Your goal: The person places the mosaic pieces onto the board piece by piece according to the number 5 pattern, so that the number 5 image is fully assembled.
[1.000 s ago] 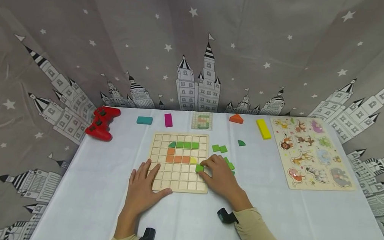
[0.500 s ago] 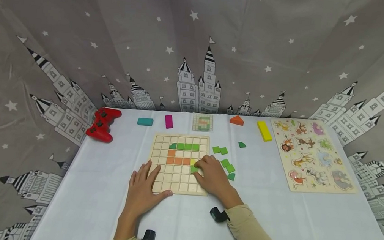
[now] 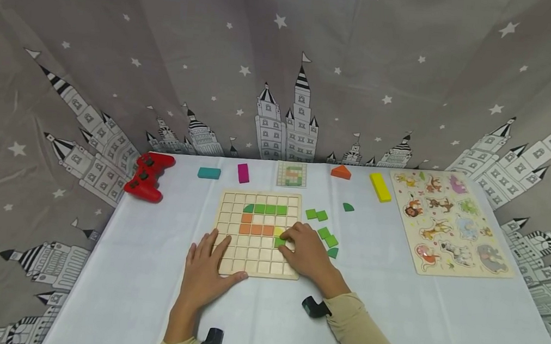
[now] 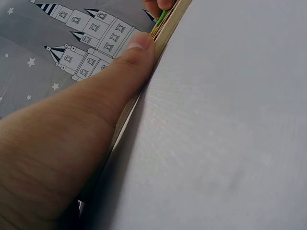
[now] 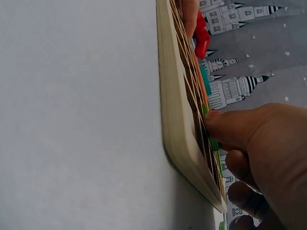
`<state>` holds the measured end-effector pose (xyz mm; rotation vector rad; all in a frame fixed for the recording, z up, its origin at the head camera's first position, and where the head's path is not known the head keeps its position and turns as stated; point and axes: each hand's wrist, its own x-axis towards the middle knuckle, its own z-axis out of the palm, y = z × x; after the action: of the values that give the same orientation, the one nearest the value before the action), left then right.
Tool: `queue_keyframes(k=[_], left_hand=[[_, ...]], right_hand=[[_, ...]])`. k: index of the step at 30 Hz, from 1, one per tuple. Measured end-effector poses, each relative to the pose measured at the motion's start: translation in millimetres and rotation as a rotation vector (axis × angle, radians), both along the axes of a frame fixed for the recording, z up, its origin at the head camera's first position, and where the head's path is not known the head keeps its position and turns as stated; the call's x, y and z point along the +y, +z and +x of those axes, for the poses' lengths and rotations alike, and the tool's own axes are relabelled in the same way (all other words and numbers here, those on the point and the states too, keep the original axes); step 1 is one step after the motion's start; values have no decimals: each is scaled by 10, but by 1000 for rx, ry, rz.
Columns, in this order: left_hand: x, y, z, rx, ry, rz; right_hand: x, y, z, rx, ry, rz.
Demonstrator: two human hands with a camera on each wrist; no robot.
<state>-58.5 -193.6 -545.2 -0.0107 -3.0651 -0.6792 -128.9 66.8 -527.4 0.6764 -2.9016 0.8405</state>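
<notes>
A wooden grid board (image 3: 234, 253) lies on the white table. Its cells hold a row of green tiles with a dark green quarter-round (image 3: 249, 208) at the left end. Orange tiles (image 3: 257, 229) and a yellow tile (image 3: 278, 231) sit below them. My right hand (image 3: 309, 251) pinches a green square tile (image 3: 279, 242) just below the yellow one; the right wrist view shows the thumb (image 5: 230, 125) against this tile, low over the cells. Spread over the board's lower left corner, my left hand (image 3: 205, 269) rests with fingers extended, its thumb (image 4: 139, 48) along the front edge.
Right of the board lie loose green squares (image 3: 327, 236) and quarter-rounds (image 3: 332, 252). Behind it are a pattern card (image 3: 291, 174) and teal (image 3: 208, 173), magenta (image 3: 243, 173), orange (image 3: 341, 172) and yellow (image 3: 380, 187) blocks. A red game controller (image 3: 146, 177) and animal puzzle (image 3: 450, 225) flank them.
My right hand has moved slightly left with the green square tile, from the board's right side to below the yellow tile. The left hand stays put.
</notes>
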Motion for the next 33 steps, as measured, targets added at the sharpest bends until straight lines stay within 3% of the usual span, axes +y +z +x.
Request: queue_keyframes(k=[10, 20, 26, 33], left_hand=[[-11, 20, 9, 1, 5, -2], [-4, -34, 10, 1, 1, -12], [-11, -34, 11, 4, -4, -7], [-11, -43, -6, 9, -5, -1]], right_hand=[[-32, 9, -12, -31, 3, -8], [69, -16, 12, -27, -40, -22], [380, 9, -19, -89, -150, -41], [750, 49, -111, -142, -266, 22]])
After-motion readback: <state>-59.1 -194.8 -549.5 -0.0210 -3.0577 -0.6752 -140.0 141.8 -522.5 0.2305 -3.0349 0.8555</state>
